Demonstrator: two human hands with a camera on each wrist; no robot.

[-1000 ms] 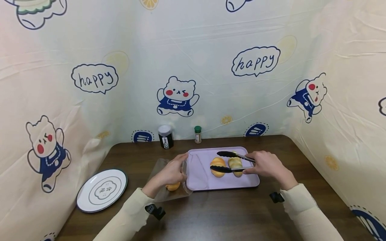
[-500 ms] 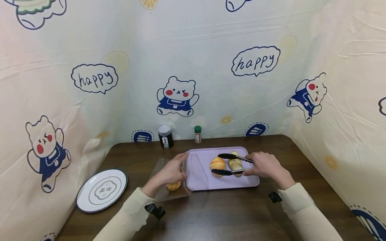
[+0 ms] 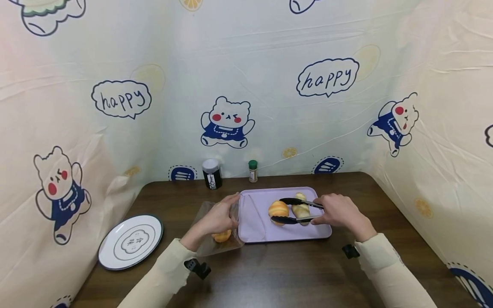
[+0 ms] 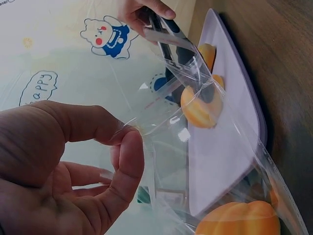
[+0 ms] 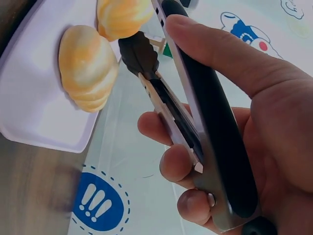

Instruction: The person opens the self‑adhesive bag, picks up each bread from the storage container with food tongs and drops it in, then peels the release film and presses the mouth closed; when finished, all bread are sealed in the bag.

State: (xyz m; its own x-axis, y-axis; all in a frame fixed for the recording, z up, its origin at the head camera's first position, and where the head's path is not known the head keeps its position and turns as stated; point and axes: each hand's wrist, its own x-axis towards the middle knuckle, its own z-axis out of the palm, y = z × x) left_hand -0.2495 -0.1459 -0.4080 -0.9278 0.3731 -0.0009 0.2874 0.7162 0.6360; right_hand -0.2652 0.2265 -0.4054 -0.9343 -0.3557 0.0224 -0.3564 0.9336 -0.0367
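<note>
Between thumb and fingertip, my left hand [image 4: 73, 161] pinches the edge of a clear plastic bag [image 3: 208, 248]. Inside the bag lies an orange bread roll [image 4: 239, 218], partly covered by the hand in the head view. My right hand [image 3: 339, 214] grips black-tipped tongs [image 5: 210, 132] whose arms are spread apart. The tongs' tips hover around a round striped bun [image 3: 278, 209] on the lilac tray [image 3: 250, 231]. Beside that bun, toward the right hand, sits a paler twisted roll [image 5: 88, 68], partly behind the tongs in the head view. Contact between tongs and bun cannot be told.
A white plate [image 3: 131, 242] with a dark rim lies at the left of the brown table [image 3: 285, 273]. Along the back stand a dark jar [image 3: 212, 174] with a pale lid and a small green-capped shaker [image 3: 252, 171]. Printed cloth [image 3: 269, 85] surrounds the table.
The spread tongs have shifted slightly to the right and lower over the striped bun, along with the right hand. The left hand and bag have stayed nearly still.
</note>
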